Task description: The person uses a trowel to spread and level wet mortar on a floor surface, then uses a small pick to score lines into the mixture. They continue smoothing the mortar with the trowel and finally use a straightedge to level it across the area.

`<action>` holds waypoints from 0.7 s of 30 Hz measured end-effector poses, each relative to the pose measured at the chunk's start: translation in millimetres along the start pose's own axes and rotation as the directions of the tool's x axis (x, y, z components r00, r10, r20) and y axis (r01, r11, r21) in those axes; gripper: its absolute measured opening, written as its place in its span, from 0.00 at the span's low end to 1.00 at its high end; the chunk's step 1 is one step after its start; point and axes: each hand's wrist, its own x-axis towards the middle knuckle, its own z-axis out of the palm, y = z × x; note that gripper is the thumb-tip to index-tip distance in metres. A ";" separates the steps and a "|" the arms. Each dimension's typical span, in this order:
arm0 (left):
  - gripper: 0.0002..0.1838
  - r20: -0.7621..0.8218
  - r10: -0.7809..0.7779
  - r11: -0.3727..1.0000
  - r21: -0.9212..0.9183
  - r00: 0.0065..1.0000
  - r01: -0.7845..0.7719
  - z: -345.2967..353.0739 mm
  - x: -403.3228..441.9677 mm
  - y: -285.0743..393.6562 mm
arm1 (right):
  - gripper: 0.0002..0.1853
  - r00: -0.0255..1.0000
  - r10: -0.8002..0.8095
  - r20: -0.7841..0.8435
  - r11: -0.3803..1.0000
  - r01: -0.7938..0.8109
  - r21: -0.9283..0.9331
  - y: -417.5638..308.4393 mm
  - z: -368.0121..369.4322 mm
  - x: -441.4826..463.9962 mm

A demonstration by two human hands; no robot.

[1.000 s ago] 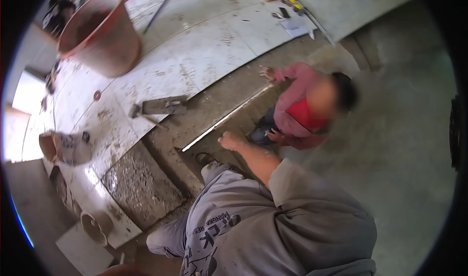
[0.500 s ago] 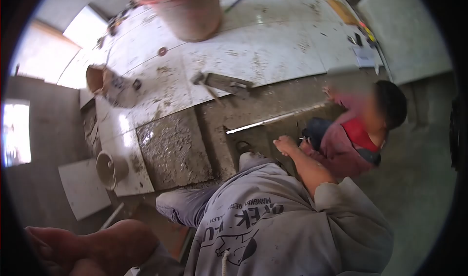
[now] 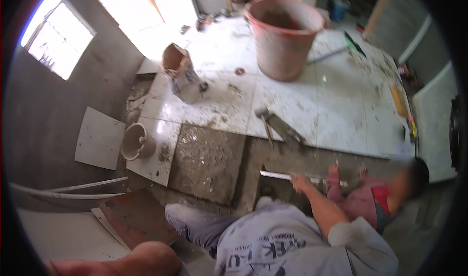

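Observation:
My right hand is over a long pale bar, its fingers closed around the bar near its left part. The bar lies across a recessed, unfinished strip of floor. Only my bent left arm shows at the bottom left edge; its hand is out of the frame. Beside my right arm, a co-worker in a dark pink top crouches with both hands close to the bar's right part. A square bed of wet mortar lies left of the bar.
A hammer and a trowel-like tool lie at the tile edge. Beyond stand a large tub and an open sack. A small bucket and loose tile are at left.
The view has swung left, showing more wall and floor. My right hand, earlier apart from the bar, is now on it. The co-worker's hands have come together near the bar.

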 end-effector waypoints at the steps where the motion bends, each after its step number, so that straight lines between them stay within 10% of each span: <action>1: 0.17 -0.021 0.005 1.000 0.015 1.000 -0.005 -6.5 -3.9 0.1 | 0.21 0.996 -0.081 -0.043 0.995 0.078 -0.066 6.0 1.6 6.7; 21: 0.13 -0.337 -0.195 0.862 0.389 0.921 0.325 -36.6 -69.2 -34.7 | 0.19 0.975 0.074 0.211 0.988 -0.044 -0.146 -57.1 13.2 1.3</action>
